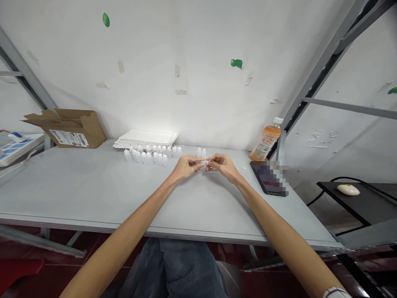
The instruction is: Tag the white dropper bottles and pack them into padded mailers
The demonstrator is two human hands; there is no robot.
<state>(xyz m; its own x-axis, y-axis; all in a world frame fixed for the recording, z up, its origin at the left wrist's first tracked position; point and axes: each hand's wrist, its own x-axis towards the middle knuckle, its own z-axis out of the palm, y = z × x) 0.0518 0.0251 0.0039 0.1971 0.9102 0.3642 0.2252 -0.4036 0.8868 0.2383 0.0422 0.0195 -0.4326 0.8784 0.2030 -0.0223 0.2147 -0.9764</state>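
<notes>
Presently, both forearms extend forward over the worktop (93,186), wrists angled inward. The left hand (185,167) and the right hand (226,166) almost meet, thumbs and fingers pinched on opposite ends of a small white piece (201,162). It is held roughly sideways, above the worktop's far half; finish pale, a thin white strand at its right end. Print on the drink bottle (265,144) and the carton's label (69,138) is too small to read.
</notes>
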